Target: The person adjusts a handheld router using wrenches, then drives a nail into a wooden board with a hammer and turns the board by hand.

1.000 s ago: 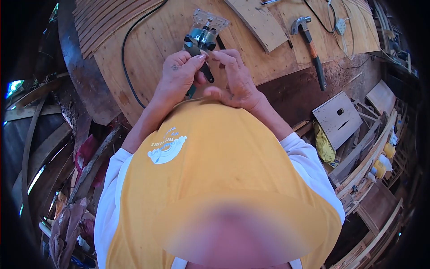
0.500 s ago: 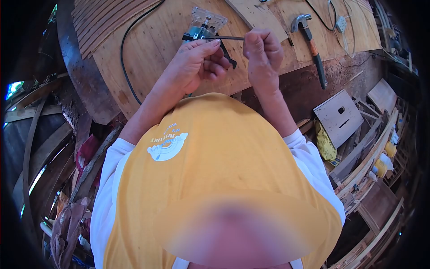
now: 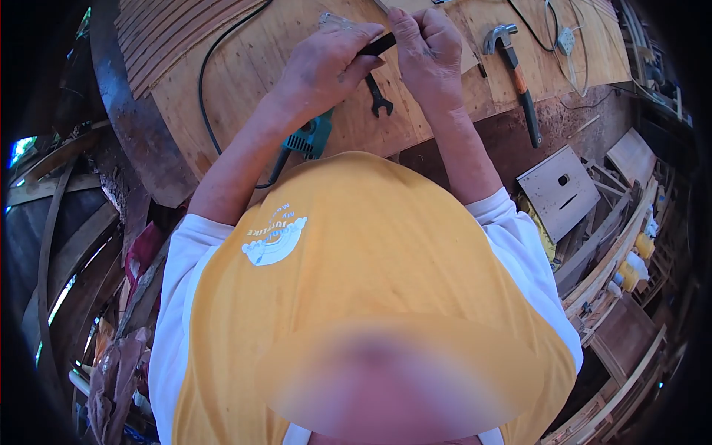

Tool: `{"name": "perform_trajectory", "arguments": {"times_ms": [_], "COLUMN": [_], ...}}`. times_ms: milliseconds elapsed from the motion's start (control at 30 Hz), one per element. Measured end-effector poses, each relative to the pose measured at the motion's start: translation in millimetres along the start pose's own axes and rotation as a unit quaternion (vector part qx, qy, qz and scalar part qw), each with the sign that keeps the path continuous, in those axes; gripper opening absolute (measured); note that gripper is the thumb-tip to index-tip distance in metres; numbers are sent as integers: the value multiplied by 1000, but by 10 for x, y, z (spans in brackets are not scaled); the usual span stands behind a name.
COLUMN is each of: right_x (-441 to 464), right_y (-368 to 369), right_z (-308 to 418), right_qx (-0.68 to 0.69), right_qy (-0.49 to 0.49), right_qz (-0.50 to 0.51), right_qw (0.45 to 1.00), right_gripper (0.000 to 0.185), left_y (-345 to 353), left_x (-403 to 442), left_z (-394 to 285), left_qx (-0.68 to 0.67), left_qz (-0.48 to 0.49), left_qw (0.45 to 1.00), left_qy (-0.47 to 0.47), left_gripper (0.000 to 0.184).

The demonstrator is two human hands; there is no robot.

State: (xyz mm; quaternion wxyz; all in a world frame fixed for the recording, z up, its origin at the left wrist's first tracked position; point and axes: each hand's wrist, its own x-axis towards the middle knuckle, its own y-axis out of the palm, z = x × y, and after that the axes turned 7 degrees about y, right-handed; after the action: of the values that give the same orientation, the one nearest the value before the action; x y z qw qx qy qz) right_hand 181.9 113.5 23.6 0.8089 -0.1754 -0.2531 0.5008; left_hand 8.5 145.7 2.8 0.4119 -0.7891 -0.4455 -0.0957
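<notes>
Daylight, approx. even over bench top (image 3: 245,96); shadows soft. Surrounds L & R dim, detail partly lost. Glare: gap (image 3: 22,150) far L burnt out, bluish-wht. Fisheye heavy; long board (image 3: 608,263) on R bowed, corners vignetted to blk. L hand (image 3: 319,70) & R hand (image 3: 430,55) acceptably sharp; blk tool (image 3: 380,44) betw. them shows little detail. Blur patch (image 3: 400,378), lower ctr., unreadable.

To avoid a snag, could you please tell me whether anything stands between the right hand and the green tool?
Yes: in this view, the wrench lies between the right hand and the green tool, and the left hand, gripping the black bar, covers the tool's middle. I cannot tell their heights.
</notes>
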Motion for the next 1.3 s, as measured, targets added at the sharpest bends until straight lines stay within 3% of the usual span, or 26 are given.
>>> {"name": "perform_trajectory", "arguments": {"times_ms": [33, 133, 233, 333, 433, 533, 633, 700, 733, 833, 900, 1000, 1100, 1200, 1300], "right_x": [-9, -51, 2, 52, 81, 30, 42, 71, 100, 219, 260, 285, 307, 337, 375], "right_y": [4, -59, -27, -31, 18, 82, 74, 100, 118, 247, 303, 414, 463, 485, 452], "right_z": [54, 407, 275, 254, 156, 170, 189, 111, 42, -352, -476, -638, -654, -652, -653], "right_qx": [-14, 149, 210, 217, 129, 250, 221, 62, -21, -146, -133, -68, -39, -40, 19], "right_qy": [-11, 187, 130, 158, 104, 185, 184, 27, -52, -89, -83, -65, -29, -13, -5], "right_qz": [-5, 89, 125, 149, 126, 153, 160, 83, 42, 21, 23, 41, 58, 67, 117], "right_qw": [1000, 967, 961, 952, 978, 938, 944, 994, 998, 985, 987, 995, 997, 997, 993], "right_gripper": [28, 25, 23, 24, 26, 28, 31, 33, 34, 36, 35, 32, 29, 29, 31], "left_y": [0, 17, -43, -216, -251, -225, -218, -235, -218, -154, -152, -58, 173, 211, 161], "left_x": [40, 127, 209, 353, 374, 385, 401, 489, 456, 292, 192, -17, -230, -304, -346], "left_z": [14, 86, 157, 75, 102, 173, 167, 95, 111, 126, -1, -16, 249, 352, 380], "left_qx": [-27, -116, -212, -277, -286, -276, -254, -227, -201, -120, -68, -60, 63, 24, 39], "left_qz": [32, 110, 156, 210, 230, 251, 262, 280, 246, 115, -13, -85, -140, -141, -122], "left_qw": [999, 984, 959, 931, 920, 918, 918, 911, 933, 982, 996, 985, 988, 987, 991], "left_qy": [-25, -85, -100, -112, -140, -135, -155, -203, -172, -89, -50, -134, -10, -65, -26], "left_gripper": [32, 27, 20, 17, 16, 18, 18, 16, 15, 14, 16, 19, 23, 21, 17]}}
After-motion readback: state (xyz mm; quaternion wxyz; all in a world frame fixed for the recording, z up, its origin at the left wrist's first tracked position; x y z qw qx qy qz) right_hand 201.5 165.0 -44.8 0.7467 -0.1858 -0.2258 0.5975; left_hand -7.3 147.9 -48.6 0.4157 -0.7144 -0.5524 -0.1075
